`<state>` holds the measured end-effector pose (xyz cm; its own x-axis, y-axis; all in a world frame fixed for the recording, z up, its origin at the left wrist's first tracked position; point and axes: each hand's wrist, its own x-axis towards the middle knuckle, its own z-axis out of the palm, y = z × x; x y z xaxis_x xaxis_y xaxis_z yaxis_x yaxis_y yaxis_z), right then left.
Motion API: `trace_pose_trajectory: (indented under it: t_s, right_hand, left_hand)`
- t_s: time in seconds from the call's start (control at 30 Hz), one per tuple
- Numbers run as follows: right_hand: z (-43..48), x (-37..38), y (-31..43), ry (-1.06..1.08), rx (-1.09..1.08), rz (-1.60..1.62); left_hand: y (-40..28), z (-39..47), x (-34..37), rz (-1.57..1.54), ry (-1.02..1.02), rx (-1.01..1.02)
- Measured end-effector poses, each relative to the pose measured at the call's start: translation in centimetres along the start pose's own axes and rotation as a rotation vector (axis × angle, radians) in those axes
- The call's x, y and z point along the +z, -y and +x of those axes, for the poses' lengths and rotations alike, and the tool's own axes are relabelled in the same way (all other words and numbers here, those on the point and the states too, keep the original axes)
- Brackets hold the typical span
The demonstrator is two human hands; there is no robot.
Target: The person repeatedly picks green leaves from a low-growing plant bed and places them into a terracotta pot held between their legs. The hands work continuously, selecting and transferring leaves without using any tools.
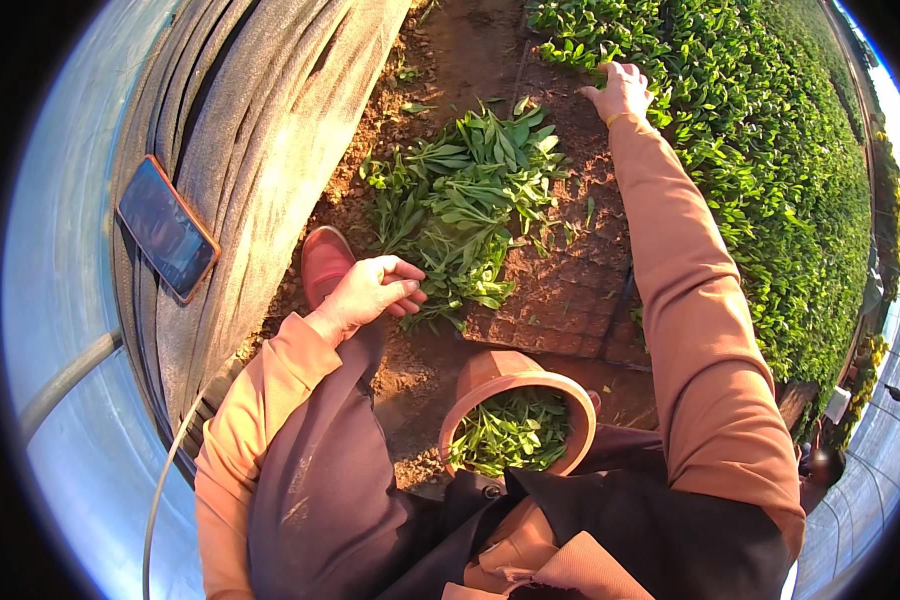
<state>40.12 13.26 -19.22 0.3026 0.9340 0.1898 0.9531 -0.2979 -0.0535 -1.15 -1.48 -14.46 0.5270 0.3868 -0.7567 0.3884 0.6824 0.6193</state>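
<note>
My left hand (pixel 379 294) hovers beside a loose heap of pulled green seedlings (pixel 465 202), its fingers curled and the thumb near the forefinger; whether anything lies between them I cannot tell. At the top, my right hand (pixel 622 91) reaches to the edge of the dense bed of leafy seedlings (pixel 750 172), thumb spread and fingertips partly hidden among leaves. Bare seedling trays filled with brown soil (pixel 570 292) lie between the heap and the standing plants. Close to my body, a tilted reddish plastic pot (pixel 586 420) holds more leafy seedlings (pixel 510 435).
A phone in an orange case (pixel 169 229) rests on folded shade cloth (pixel 270 150) at left. My red shoe (pixel 326 262) stands by the heap. Clear plastic sheeting (pixel 67 187) and a curved pipe (pixel 67 382) border the left side. Part of another person shows at far right.
</note>
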Motion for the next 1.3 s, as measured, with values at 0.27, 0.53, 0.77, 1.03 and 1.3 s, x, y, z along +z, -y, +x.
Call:
trace_pose_trajectory:
  t_s: [0.27,0.53,0.77,1.03,1.3]
  right_hand:
    - [-2.3,2.1,8.1,0.599,-0.229,0.404]
    - [-5.4,1.2,8.5,0.337,-0.115,0.830]
    - [-10.3,-6.0,8.1,0.221,-0.157,1.296]
    - [-15.5,-16.7,10.0,0.339,-0.462,1.163]
    - [-16.4,-18.9,9.7,0.352,-0.468,1.069]
  left_hand:
    - [1.2,0.9,-0.1,0.008,-0.003,0.027]
    - [-6.0,-7.4,-0.4,0.107,-0.131,0.232]
    - [-11.7,-6.3,1.1,0.220,-0.167,0.342]
    - [-12.6,-4.8,4.7,0.120,-0.233,0.409]
    - [-11.2,-3.1,5.0,0.546,-0.285,0.596]
